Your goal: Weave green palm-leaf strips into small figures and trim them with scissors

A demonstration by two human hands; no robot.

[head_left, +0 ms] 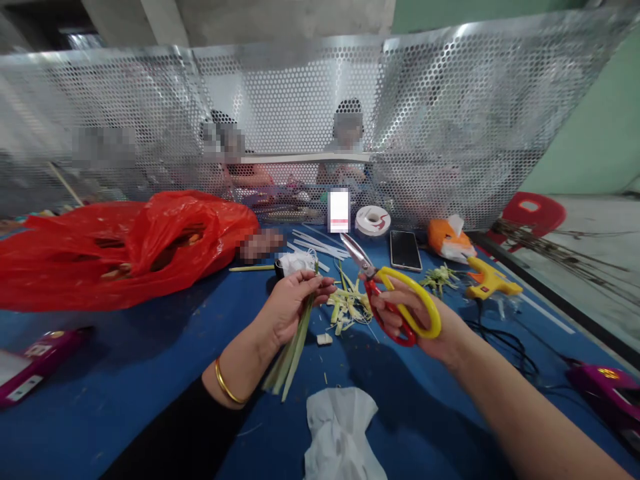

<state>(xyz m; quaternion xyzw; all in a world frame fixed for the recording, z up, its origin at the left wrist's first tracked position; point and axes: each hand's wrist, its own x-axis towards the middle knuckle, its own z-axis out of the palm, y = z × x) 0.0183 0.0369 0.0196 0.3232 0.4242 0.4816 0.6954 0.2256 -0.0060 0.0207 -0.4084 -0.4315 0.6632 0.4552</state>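
Note:
My left hand [295,303] pinches a bundle of long pale-green leaf strips [295,353] near its upper end. The strips fan out downward over the blue table, and their tops poke out past my fingertips. In my right hand [405,307] is a pair of scissors [360,257] with one yellow and one red handle, fingers through the loops. Its blades point up and away, apart from the strips, and look nearly together. Between and beyond my hands lies a heap of cut yellow-green scraps [345,310]. A tangle of white thread [297,262] sits just behind my left hand.
A red plastic bag [210,220] fills the left. Behind are white strips [320,245], a tape roll [373,221], a phone [405,250] and a tissue pack [447,240]. A yellow glue gun [493,280] with a cord lies right. People sit beyond a perforated metal screen [290,100].

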